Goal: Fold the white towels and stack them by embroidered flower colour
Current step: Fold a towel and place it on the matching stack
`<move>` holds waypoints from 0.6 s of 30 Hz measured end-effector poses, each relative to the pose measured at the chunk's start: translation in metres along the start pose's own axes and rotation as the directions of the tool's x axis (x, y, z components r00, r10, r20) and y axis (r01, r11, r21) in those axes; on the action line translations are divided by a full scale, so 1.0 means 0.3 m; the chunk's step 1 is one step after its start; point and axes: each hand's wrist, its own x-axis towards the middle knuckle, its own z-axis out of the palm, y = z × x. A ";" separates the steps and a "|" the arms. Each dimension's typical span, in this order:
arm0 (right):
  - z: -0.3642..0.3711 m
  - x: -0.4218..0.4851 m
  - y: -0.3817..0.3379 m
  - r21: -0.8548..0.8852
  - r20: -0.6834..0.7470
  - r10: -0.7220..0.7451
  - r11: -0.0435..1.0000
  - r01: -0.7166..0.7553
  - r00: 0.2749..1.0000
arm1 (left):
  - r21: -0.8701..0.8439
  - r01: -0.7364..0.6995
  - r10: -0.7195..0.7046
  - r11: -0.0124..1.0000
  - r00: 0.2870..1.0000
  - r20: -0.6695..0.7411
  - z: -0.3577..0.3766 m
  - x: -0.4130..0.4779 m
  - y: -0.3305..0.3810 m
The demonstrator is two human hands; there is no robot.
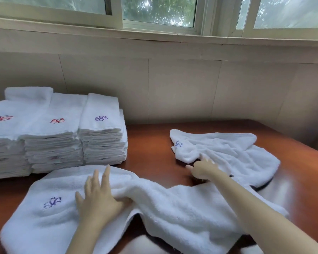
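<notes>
Windows (158, 11) are set high in the pale wall, and a brown table (154, 142) is seen under them. Three piles of folded white towels are lined up on the table. The blue-flower pile (101, 129) is used here as the marker for every place. A red-flower pile (57, 125) is pressed against its left side, and a second red-flower pile (0, 125) is found further left.

In front of the blue-flower pile, closer to the person, the near towel (173, 213) is laid out, not yet folded. One side is flat and shows a blue flower (52, 202). The other side is bunched up. The left hand (97, 195) is laid flat on it with straight fingers, and nothing is gripped.

To the right of the blue-flower pile, well apart from it, the far towel (228, 149) is lying crumpled. A small blue flower (178, 144) is shown on the corner nearest the pile. The right hand (202, 169) is stretched out to this towel's near edge and the cloth is touched. Whether the cloth is pinched cannot be told, as the hand is blurred.

It seems the near towel is being held down and smoothed for folding. Next, the bunched side should be pulled flat, and the towel folded with its flower on top. It should then be put on the blue-flower pile, not a red one.
</notes>
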 end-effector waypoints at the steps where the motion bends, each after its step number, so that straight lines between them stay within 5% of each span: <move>1: 0.008 -0.051 -0.039 0.043 0.042 -0.131 0.991 0.129 0.991 | -0.024 0.068 -0.069 0.997 0.997 -0.029 -0.005 0.009 -0.016; 5: 0.085 -0.315 -0.128 0.233 0.168 -0.448 0.883 0.406 0.878 | 0.070 0.152 -0.154 0.986 0.988 0.026 -0.006 0.010 -0.093; 9: 0.160 -0.419 -0.108 0.074 -0.134 -0.515 0.847 0.527 0.846 | 0.137 0.054 -0.078 0.989 0.982 0.175 -0.014 -0.033 -0.134; 11: 0.169 -0.438 -0.108 0.212 -0.225 -0.474 0.829 0.517 0.852 | 0.120 0.022 -0.047 0.992 0.977 0.209 -0.038 -0.060 -0.157; 18: 0.079 -0.354 -0.013 0.226 -0.497 -0.145 0.930 0.289 0.856 | 0.168 0.017 -0.060 0.986 0.965 0.256 -0.175 -0.169 -0.369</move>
